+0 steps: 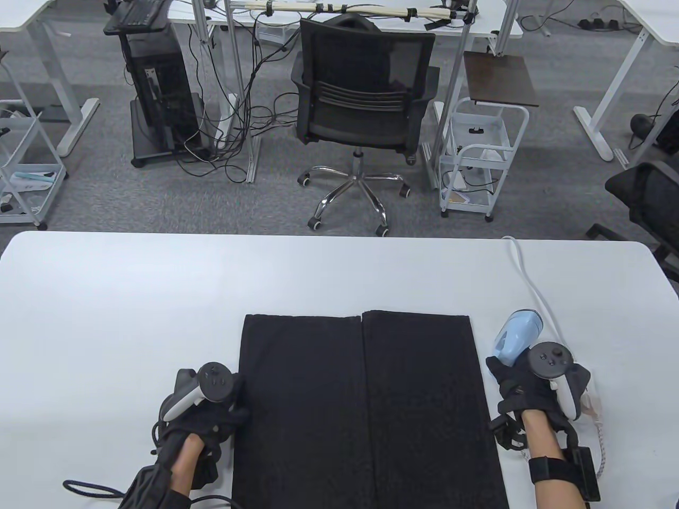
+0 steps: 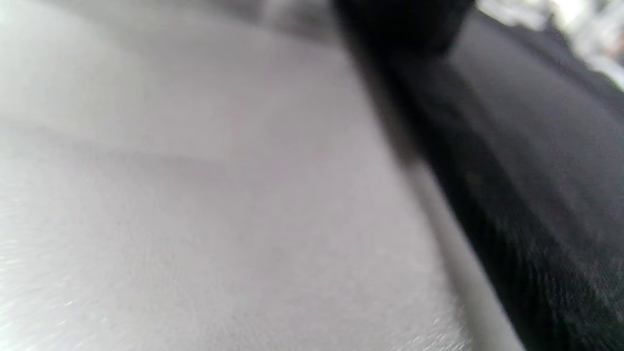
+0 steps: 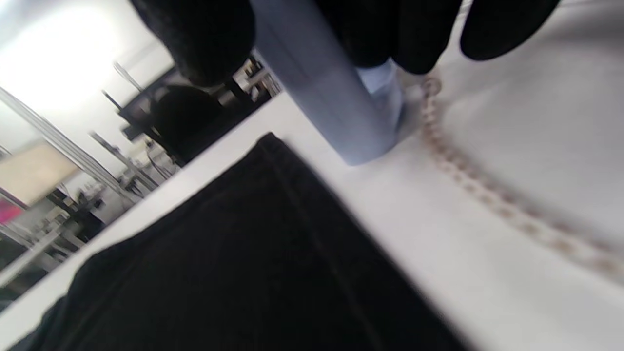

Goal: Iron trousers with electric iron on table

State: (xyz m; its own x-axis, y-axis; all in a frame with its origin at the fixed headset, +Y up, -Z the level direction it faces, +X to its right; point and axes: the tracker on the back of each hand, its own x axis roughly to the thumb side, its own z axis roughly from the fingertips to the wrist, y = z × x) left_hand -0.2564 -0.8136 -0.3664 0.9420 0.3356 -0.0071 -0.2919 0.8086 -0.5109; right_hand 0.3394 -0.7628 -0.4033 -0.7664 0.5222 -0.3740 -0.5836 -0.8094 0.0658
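— Where are the trousers, and which way do they run?

— My one pair of black, coarse-weave trousers (image 1: 366, 408) lies flat on the white table (image 1: 132, 297), near its front edge and a little right of centre. The two legs lie side by side, touching along a middle seam. Their long axis runs straight away from me, with the hems at the far end.

— And the iron?

— There is one, a pale blue electric iron (image 1: 514, 336), just right of the trousers and apart from them. Its blue body points away from me and slightly left. One white cord (image 1: 530, 281) trails from it toward the table's far edge, and a braided beige cord (image 3: 487, 195) lies on the table beside it.

— Your hands?

— My right hand (image 1: 522, 389) has its gloved fingers (image 3: 204, 34) curled round the iron's handle, gripping it. My left hand (image 1: 209, 408) rests at the trousers' left edge, touching the cloth; I cannot tell whether its fingers are curled or straight, since the left wrist view is blurred.
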